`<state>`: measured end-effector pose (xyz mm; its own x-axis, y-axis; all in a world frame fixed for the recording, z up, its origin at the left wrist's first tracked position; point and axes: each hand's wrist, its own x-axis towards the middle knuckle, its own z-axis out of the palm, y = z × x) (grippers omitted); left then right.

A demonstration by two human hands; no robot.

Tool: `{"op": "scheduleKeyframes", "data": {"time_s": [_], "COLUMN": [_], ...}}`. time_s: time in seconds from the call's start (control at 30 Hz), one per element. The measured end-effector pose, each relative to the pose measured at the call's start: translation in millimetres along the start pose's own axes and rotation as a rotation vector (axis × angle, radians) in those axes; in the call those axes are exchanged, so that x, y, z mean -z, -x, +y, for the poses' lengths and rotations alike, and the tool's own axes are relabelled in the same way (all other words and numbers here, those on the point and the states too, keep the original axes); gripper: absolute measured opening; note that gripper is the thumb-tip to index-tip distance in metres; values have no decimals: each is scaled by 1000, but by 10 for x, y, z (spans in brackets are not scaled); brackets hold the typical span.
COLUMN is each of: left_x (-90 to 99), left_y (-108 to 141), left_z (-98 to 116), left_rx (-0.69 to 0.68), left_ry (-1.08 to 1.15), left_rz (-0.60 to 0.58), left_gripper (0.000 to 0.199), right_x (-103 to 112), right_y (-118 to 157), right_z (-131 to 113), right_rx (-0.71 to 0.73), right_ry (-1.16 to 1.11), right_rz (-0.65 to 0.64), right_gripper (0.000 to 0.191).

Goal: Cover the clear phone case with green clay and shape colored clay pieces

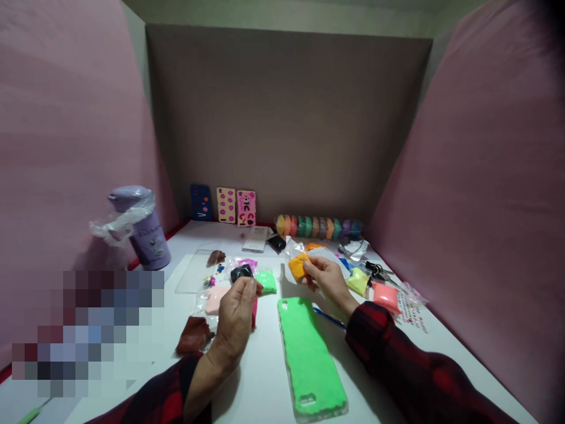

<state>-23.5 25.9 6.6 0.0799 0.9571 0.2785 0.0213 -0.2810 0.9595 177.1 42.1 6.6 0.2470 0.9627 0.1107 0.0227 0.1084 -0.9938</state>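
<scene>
Between the fingers of my right hand (329, 277) is a small packet of orange-yellow clay (298, 267), held up above the table. My left hand (236, 318) is closed in a pinch, raised over the clay packets at the left; whether anything sits in the pinch cannot be seen. Below and between both hands lies a phone case (311, 356) covered in bright green clay. Close to my left hand are packets of black clay (241, 272), green clay (266, 281), pale pink clay (216, 299) and brown clay (194, 335). A red packet is partly hidden behind that hand.
Decorated phone cases (226, 205) lean on the back wall beside a row of coloured clay packs (315, 227). A purple tumbler (148, 235) stands at left. Yellow (358, 281) and coral (385, 297) clay packets, scissors (379, 271) and a blue tool (330, 318) lie at right.
</scene>
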Motion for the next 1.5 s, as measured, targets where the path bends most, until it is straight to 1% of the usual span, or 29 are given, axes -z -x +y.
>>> {"op": "scheduleKeyframes", "data": {"time_s": [0.17, 0.27, 0.47, 0.53, 0.7, 0.9, 1.0, 1.1, 1.3, 1.43, 1.5], "left_x": [-3, -1, 3, 3, 1, -1, -9, -28, -58, -50, -45], "left_y": [-9, -5, 2, -1, -5, -14, -9, 4, 23, 28, 30], "left_z": [2, 7, 1, 0, 6, 5, 25, 54, 55, 54, 63], "left_rx": [1, -12, 55, 43, -36, -34, -30, -2, 60, 118, 154], "left_ry": [-6, -14, -3, -1, -10, -10, 3, 31, 68, 111, 115], "left_rz": [3, -1, -8, -9, -4, 0, 16, 40, 65, 44, 38], "left_gripper": [27, 27, 28, 28, 27, 27, 26, 27, 31, 16, 12], "right_x": [-17, -5, 45, 44, 27, 54, 59, 53, 62, 76, 80], "right_y": [-3, 14, 16, 17, 32, 29, 34, 56, 100, 106, 105], "right_z": [100, 159, 219, 225, 215, 247, 254, 208, 73, 53, 56], "right_rx": [-99, -113, -73, -64, -48, 16, 41, 56, 75, 96, 110], "right_ry": [-4, -11, 0, 3, 8, 74, 118, 158, 190, 175, 168], "right_rz": [-12, -23, 7, 4, -34, -17, -30, -34, 19, 58, 73], "right_gripper": [30, 24, 19, 19, 23, 26, 26, 26, 26, 28, 28]}}
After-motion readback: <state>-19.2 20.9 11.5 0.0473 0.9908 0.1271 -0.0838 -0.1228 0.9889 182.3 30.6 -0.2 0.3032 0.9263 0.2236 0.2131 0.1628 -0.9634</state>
